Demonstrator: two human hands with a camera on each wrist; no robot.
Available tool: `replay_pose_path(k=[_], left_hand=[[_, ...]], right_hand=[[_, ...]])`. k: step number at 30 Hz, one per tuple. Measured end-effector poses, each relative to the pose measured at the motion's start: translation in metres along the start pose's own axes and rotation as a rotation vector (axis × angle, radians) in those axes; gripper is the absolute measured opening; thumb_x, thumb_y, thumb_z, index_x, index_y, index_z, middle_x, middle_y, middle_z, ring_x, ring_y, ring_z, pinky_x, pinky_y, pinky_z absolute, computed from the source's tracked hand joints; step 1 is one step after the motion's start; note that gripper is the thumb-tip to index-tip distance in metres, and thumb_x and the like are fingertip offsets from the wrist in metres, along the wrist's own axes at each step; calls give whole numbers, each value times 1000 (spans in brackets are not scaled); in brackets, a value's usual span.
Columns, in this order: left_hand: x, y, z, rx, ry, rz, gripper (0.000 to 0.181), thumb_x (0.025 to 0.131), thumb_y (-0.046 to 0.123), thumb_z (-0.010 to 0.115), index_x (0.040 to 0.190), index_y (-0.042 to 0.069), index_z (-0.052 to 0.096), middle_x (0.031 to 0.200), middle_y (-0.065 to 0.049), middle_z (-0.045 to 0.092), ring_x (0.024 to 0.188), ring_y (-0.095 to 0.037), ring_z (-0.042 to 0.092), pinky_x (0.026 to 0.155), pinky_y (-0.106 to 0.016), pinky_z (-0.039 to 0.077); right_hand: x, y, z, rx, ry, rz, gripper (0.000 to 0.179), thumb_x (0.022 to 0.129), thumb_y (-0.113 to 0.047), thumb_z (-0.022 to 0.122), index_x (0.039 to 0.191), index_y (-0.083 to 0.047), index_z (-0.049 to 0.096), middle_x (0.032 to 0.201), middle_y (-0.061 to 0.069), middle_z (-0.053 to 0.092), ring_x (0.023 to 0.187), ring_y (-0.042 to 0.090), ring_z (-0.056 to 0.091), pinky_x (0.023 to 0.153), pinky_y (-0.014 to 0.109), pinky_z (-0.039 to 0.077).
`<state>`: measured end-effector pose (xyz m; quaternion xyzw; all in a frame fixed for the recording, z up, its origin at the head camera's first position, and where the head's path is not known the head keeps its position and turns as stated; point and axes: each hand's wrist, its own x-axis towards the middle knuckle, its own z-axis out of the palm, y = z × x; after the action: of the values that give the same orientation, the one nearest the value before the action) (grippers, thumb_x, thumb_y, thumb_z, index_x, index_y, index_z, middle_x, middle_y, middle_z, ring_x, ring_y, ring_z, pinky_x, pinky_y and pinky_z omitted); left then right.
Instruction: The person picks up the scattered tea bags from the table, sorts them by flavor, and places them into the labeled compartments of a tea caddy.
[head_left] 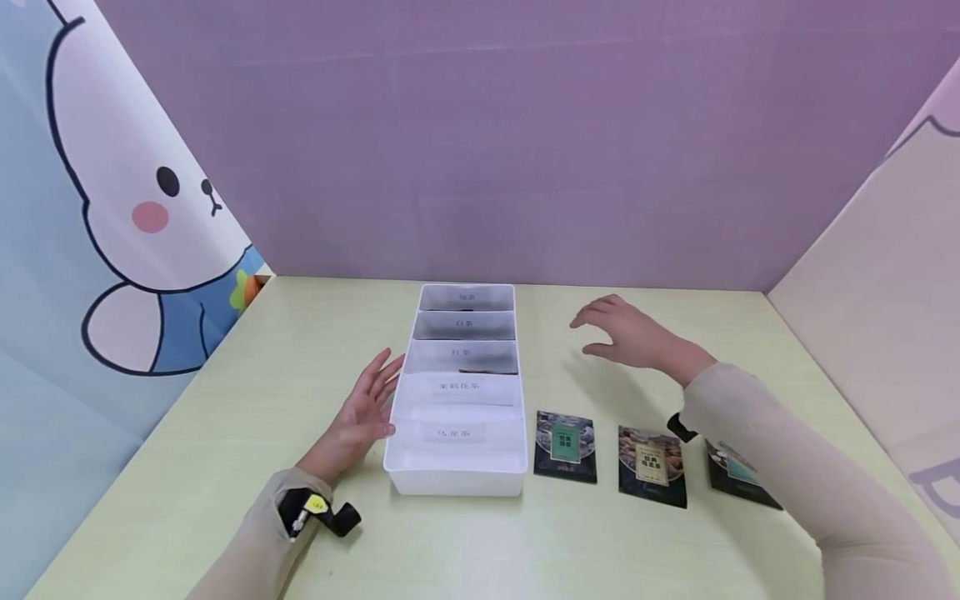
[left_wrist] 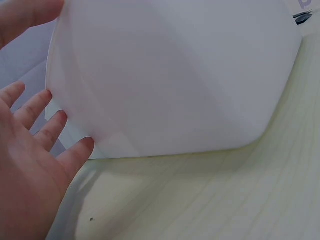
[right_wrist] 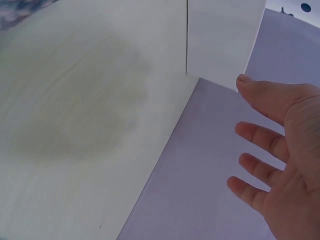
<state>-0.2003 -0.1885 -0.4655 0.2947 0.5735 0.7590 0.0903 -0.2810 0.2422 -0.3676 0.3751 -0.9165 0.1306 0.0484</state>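
One white plastic divided storage box (head_left: 457, 482), five compartments in a single row; stands on the pale wood-grain table (head_left: 450, 550) between the hands, beside the left and across from the right. Long axis runs away from the person, one short end facing them; five labels (head_left: 459, 386) in Chinese characters, one per compartment, all facing the person, the farthest least distinct. Compartment floors largely hidden behind dividers; a thin dark edge (head_left: 487, 372) shows in the third, too little to identify. One left hand (head_left: 363, 408), fingers extended and parted, fingertips against the box's left wall, thumb by its rim, gripping nothing; part of the thumb cut off in the left wrist view. One right hand (head_left: 626, 333), raised to the right of the box, apart from it, fingers loosely bent, thumb well separated, empty. Three flat black tea sachets, printed faces up, lettering upright to the person, in a row nearer the person than the right hand: one green-labelled sachet (head_left: 565, 447), one cream-labelled sachet (head_left: 652, 467), slightly turned, and one teal-labelled sachet (head_left: 738, 483), partly covered by the right sleeve (head_left: 780, 450); fine print too small to read.
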Motion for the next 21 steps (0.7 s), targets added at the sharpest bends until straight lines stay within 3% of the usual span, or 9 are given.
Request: replay_pose_path(k=[12, 21], left_hand=[[1, 0, 0, -7, -13, 23, 103, 82, -9, 64, 159, 9, -2, 165, -19, 1, 144, -18, 23, 113, -27, 31], [2, -1, -1, -16, -26, 45, 102, 82, -10, 62, 159, 7, -2, 164, -20, 1, 144, -19, 23, 112, -29, 33]], right_hand=[[-37, 16, -1, 36, -37, 108, 43, 86, -11, 78, 125, 0, 63, 127, 19, 60, 124, 44, 45, 104, 60, 36], [-64, 28, -8, 63, -93, 236, 50, 87, -15, 76, 132, 0, 58, 135, 23, 53, 128, 47, 38, 104, 64, 33]])
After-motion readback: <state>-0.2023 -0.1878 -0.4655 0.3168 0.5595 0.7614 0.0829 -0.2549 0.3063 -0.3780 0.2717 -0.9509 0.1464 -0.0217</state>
